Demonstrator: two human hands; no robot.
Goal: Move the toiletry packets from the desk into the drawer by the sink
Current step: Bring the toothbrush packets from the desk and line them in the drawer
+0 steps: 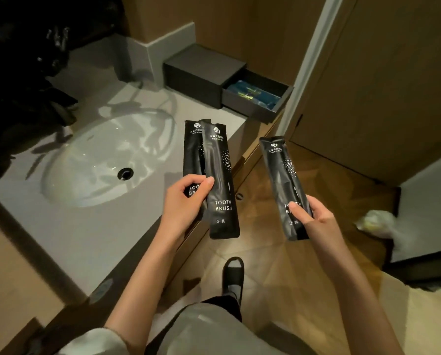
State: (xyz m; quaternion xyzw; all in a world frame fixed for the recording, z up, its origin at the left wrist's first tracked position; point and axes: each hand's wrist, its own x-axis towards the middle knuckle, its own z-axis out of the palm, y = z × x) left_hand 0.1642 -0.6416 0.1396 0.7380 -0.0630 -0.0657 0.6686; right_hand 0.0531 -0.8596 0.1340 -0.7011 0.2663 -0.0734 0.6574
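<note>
Carrying packets to the open drawer [259,97].
We clench two toothbrush packets [220,180] in left hand [186,201], one packet [287,190] in right hand [314,219]; next, reach to bench's far right corner.

An oval white sink basin [104,162] with a dark round drain [125,173] is sunk into the grey countertop [68,234]. Below lies wood floor [304,252], 1 dark slipper [232,274], and crumpled pale wrapping [375,224] beside a white wall
</note>
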